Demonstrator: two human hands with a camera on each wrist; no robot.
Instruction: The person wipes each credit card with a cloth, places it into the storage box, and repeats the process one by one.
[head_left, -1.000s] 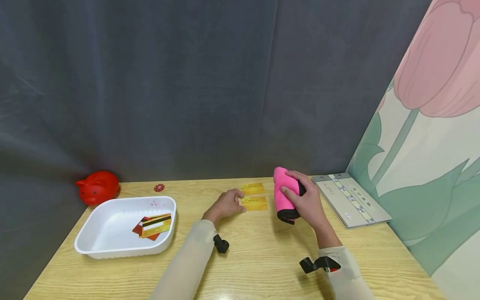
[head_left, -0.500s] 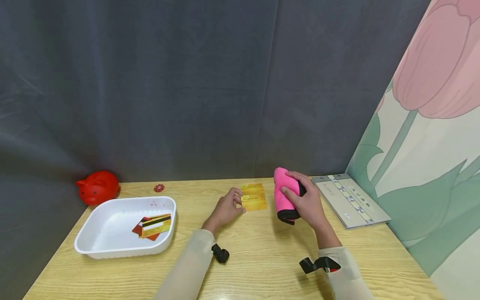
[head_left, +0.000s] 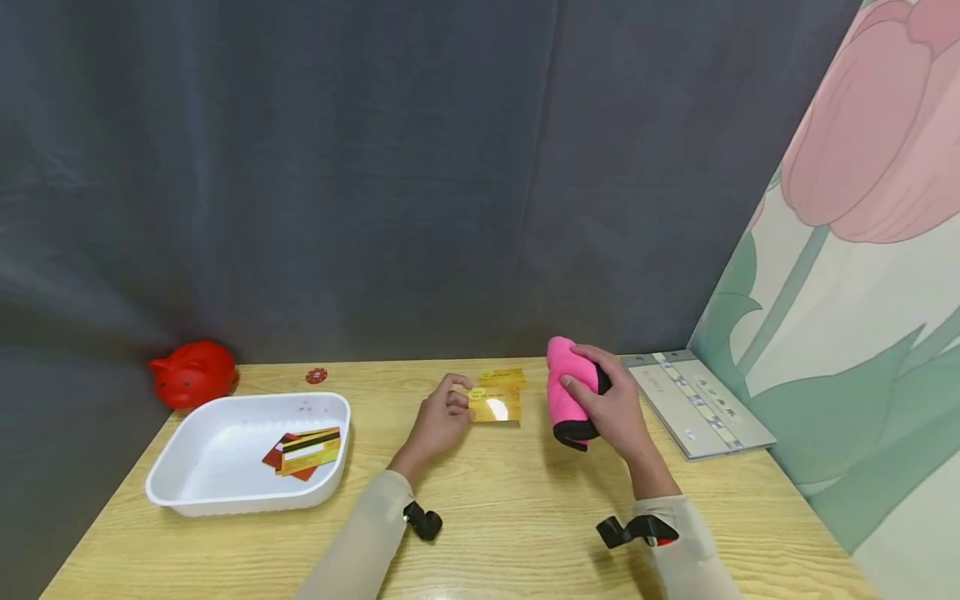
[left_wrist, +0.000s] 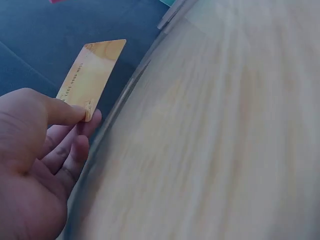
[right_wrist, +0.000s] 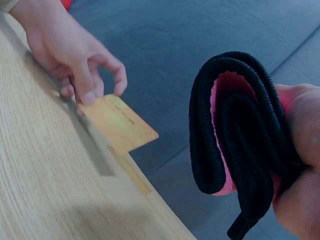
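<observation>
My left hand (head_left: 438,423) pinches a gold bank card (head_left: 495,406) by its left end, thumb on the near side. The right wrist view shows this card (right_wrist: 120,123) raised off the wood, its shadow beneath. A second gold card (head_left: 502,379) lies flat on the table just behind it, partly covered in the head view. My right hand (head_left: 613,404) grips a folded pink cloth (head_left: 570,383) with black edging, held above the table to the right of the cards. The cloth's folded layers (right_wrist: 230,125) face the right wrist camera.
A white tray (head_left: 161,475) at left holds several cards (head_left: 307,452). Behind it sit a red piggy bank (head_left: 193,375) and a red poker chip (head_left: 317,376). A grey-white booklet (head_left: 697,404) lies at right, by the flowered wall. A dark curtain (head_left: 375,183) hangs behind the table (head_left: 495,517).
The left hand has taken hold of the nearer gold card, lifted it and drawn it a little left. The right hand and the cloth have stayed in place.
</observation>
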